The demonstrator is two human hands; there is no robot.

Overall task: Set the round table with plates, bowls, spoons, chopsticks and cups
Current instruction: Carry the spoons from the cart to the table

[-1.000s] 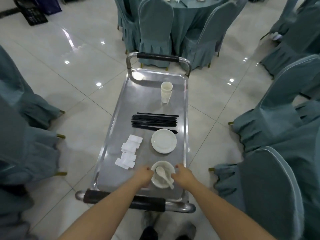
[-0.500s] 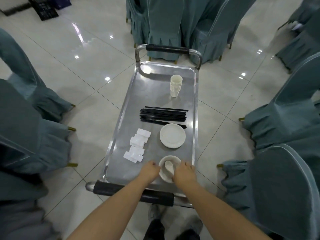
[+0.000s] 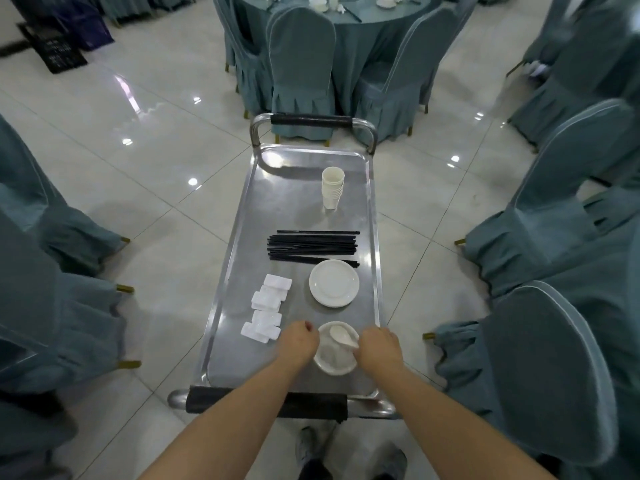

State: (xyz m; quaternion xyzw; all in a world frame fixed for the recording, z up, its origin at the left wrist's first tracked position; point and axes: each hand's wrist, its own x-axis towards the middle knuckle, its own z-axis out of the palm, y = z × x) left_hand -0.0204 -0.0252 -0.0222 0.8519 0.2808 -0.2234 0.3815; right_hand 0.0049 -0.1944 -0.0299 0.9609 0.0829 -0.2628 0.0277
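A steel cart (image 3: 242, 271) stands in front of me. At its near end a white bowl (image 3: 332, 360) with a white spoon (image 3: 343, 336) in it sits between my hands. My left hand (image 3: 298, 342) grips the bowl's left rim and my right hand (image 3: 378, 346) grips its right rim. Further along the cart lie a white plate (image 3: 333, 283), a bundle of black chopsticks (image 3: 311, 247) and a stack of white cups (image 3: 332, 188). The round table (image 3: 367, 19) with a teal cloth is at the far end, with dishes on it.
Several white chopstick rests (image 3: 266, 311) lie left of the plate. Teal-covered chairs stand on the left (image 3: 52, 289), on the right (image 3: 554, 237) and around the far table (image 3: 301, 64). Glossy tiled floor (image 3: 138, 150) lies open on both sides of the cart.
Both hands stay at the bowl with the spoon in it. The view has tilted up, so the far table's top now shows.
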